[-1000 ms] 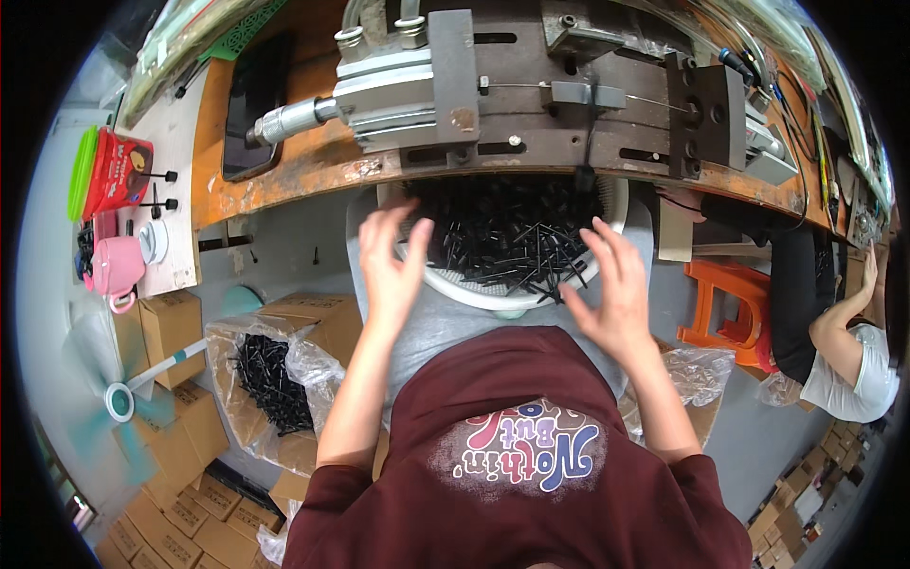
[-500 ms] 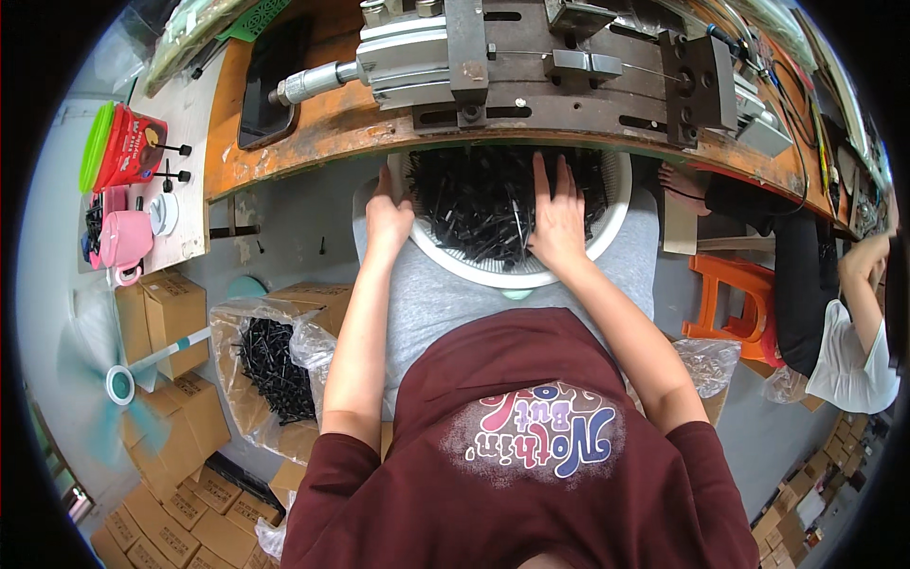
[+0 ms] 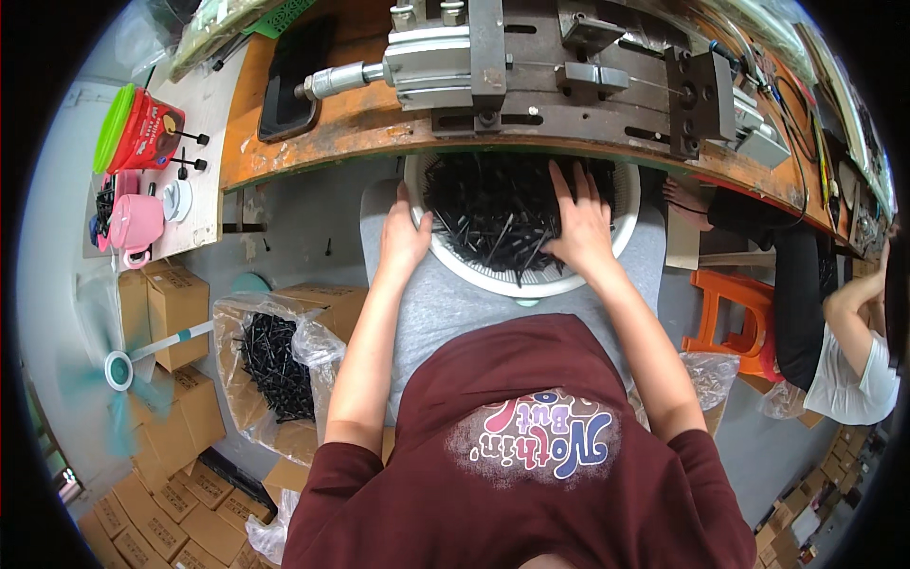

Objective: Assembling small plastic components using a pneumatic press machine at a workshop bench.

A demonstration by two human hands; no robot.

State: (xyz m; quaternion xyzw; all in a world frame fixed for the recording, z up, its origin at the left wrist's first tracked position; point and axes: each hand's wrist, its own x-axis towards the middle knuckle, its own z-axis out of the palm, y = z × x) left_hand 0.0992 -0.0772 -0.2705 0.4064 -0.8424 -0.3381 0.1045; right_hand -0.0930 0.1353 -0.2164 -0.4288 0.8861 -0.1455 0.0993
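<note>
Black screws (image 3: pixel 502 213) heaped in white basin (image 3: pixel 531 280) on lap beneath orange counter (image 3: pixel 313 142); left hand (image 3: pixel 406 237) flat against basin rim, right hand (image 3: pixel 578 223) spread, pressed onto screws.

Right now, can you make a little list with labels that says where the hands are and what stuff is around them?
Left hand: rests on the left rim of the white basin
Right hand: spread flat on the black screws inside the basin
Basin: on the person's lap, under the workbench edge
Above: metal machine on an orange bench
Left side: plastic-lined box of black screws, pink cup
Right side: orange stool, another person sitting
</note>
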